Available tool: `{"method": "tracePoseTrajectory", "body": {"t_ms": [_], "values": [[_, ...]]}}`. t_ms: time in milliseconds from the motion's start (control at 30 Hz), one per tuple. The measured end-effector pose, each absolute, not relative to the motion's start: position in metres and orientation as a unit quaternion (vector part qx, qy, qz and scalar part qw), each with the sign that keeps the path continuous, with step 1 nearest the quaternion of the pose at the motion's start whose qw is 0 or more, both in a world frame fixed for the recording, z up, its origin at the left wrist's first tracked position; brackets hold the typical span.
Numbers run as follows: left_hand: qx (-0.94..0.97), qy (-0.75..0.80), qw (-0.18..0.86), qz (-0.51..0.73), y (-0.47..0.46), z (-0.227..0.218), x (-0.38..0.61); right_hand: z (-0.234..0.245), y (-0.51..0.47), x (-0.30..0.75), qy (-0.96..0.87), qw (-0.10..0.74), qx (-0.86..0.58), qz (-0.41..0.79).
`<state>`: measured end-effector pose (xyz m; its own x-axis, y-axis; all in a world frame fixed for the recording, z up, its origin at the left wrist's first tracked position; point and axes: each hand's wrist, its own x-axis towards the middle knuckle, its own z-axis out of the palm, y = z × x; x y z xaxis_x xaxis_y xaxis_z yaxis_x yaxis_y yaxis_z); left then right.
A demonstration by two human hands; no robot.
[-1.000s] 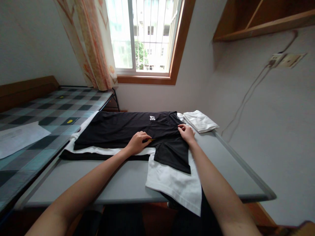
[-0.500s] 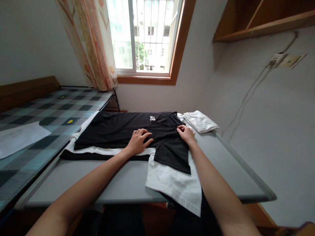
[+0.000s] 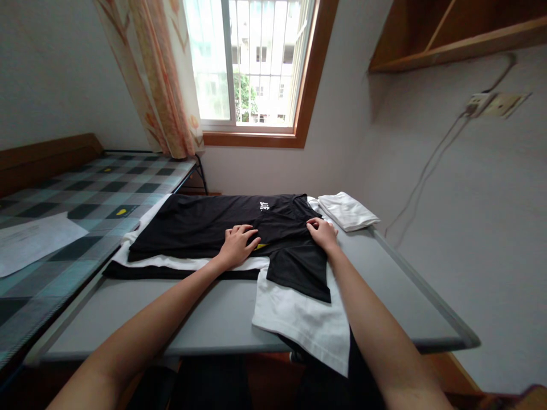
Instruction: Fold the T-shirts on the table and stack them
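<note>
A black T-shirt [image 3: 205, 216] with white lettering on its chest lies flat, its collar to the right. It rests on a white T-shirt [image 3: 299, 310], whose sleeve and hem stick out toward me. More black cloth [image 3: 183, 274] shows beneath the white one. My left hand [image 3: 237, 245] lies on the middle of the black shirt, fingers spread and thumb apart, beside a small yellow mark [image 3: 260, 246]. At the shoulder near the collar, my right hand [image 3: 323, 232] pinches the black shirt's cloth between thumb and fingers.
The shirts lie on a grey table [image 3: 397, 302]. A folded white cloth [image 3: 347, 212] sits at its far right. On the left is a bed [image 3: 141, 173] with checked covering and a paper sheet [image 3: 38, 242]. Cables [image 3: 421, 176] hang along the right wall.
My left hand has slid slightly left over the black T-shirt, and a yellow mark now shows beside the thumb. My right hand stays at the shoulder.
</note>
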<state>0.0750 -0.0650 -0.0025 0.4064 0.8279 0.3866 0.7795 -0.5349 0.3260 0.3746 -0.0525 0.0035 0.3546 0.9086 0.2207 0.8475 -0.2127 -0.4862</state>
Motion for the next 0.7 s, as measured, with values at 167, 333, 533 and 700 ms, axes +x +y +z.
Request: {"method": "tracePoseTrajectory", "body": {"t_ms": [167, 333, 533, 700], "values": [[0.835, 0.484, 0.056, 0.257, -0.0623, -0.0026, 0.0758, 0.0048, -0.0539, 0.3736, -0.564, 0.271, -0.777, 0.060], [0.828, 0.497, 0.077, 0.250, -0.0582, -0.0025, 0.0758, 0.0043, -0.0541, 0.3726, -0.572, 0.295, -0.764, 0.043], [0.810, 0.512, 0.091, 0.273, -0.0579, -0.0012, 0.0756, 0.0034, -0.0534, 0.3715, -0.584, 0.317, -0.747, 0.022], [0.801, 0.532, 0.075, 0.265, -0.0563, -0.0034, 0.0774, 0.0033, -0.0540, 0.3718, -0.585, 0.291, -0.757, 0.024]]}}
